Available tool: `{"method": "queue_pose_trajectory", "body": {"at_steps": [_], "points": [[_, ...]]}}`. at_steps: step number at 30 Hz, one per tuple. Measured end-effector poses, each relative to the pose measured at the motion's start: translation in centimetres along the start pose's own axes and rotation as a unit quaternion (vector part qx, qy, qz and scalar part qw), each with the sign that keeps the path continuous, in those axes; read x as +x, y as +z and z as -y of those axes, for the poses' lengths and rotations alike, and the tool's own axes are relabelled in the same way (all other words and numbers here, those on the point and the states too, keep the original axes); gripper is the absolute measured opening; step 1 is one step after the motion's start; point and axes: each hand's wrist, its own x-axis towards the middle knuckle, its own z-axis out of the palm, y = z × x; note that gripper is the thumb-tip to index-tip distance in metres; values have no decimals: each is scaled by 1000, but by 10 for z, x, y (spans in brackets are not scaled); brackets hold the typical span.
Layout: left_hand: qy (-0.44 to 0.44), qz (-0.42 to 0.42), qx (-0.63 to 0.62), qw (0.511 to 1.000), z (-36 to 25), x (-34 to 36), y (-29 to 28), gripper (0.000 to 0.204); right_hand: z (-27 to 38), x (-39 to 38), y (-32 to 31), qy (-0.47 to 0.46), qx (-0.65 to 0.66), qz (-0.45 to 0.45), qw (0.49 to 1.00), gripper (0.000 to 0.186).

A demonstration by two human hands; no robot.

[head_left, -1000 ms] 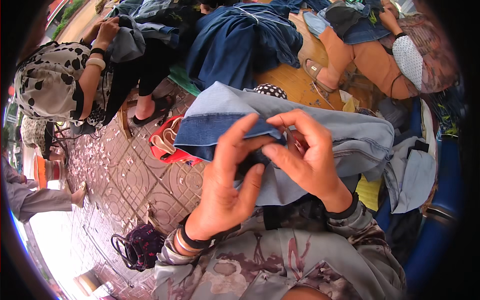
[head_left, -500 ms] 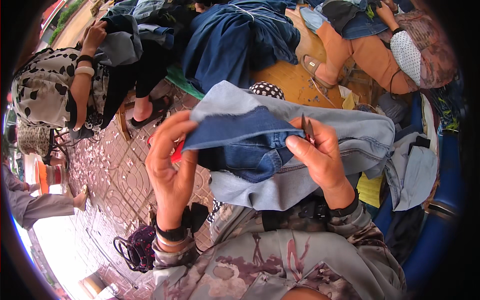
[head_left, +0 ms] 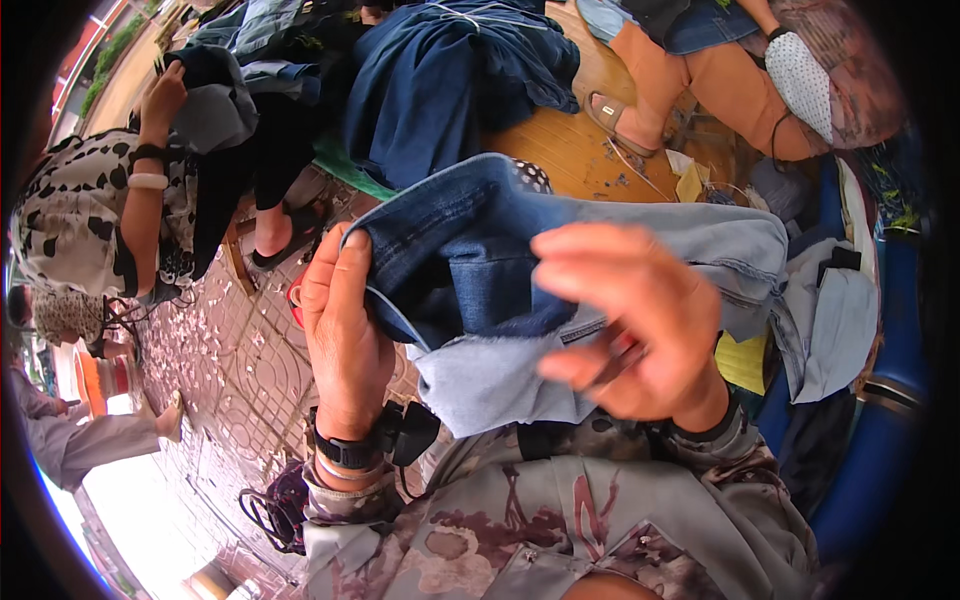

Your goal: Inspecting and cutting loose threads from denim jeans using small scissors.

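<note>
My left hand (head_left: 340,335) pinches the near-left rim of a dark blue denim piece (head_left: 485,280), thumb on the outside. The denim stands open in a loop, showing its inner folds and a seam. It joins pale blue jeans (head_left: 680,225), whose lighter fabric hangs below it and stretches to the right over my lap. My right hand (head_left: 640,320), smeared by motion, is curled just right of the dark opening, holding small dark snips (head_left: 617,358) with a bit of red in the palm; its fingertips reach toward the fabric, and whether they touch it is unclear.
Co-workers sit at the upper left (head_left: 100,210) and upper right (head_left: 730,90) handling denim. A dark blue denim heap (head_left: 430,90) lies ahead on a yellow board (head_left: 540,135). More garments (head_left: 830,340) and blue tubing (head_left: 875,450) are at right, scrap-strewn paving (head_left: 220,380) at left.
My left hand has moved to grip the denim's rim and lifted it into an open loop. My right hand has let go of the fabric's edge and swung slightly right, turning with the snips.
</note>
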Motion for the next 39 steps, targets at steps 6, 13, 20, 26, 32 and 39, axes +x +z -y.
{"method": "queue_pose_trajectory", "body": {"at_steps": [6,13,20,26,32,39], "points": [[-90,14,-37,995,-1,16,-1,23,6,-25,15,38,4,120,992,35],[-99,-71,-43,992,-2,61,-65,19,-19,-55,-5,16,-26,67,997,19],[416,18,398,818,-6,8,-23,28,-32,-59,-4,59,-5,-28,998,37],[362,209,655,630,-20,-13,-4,42,-32,-58,-1,31,-7,-21,999,37],[404,125,554,717,-8,-6,-29,20,-25,-62,-13,41,19,60,997,29],[381,183,463,779,-18,-8,-17,13,7,-18,-19,131,96,87,983,23]]}}
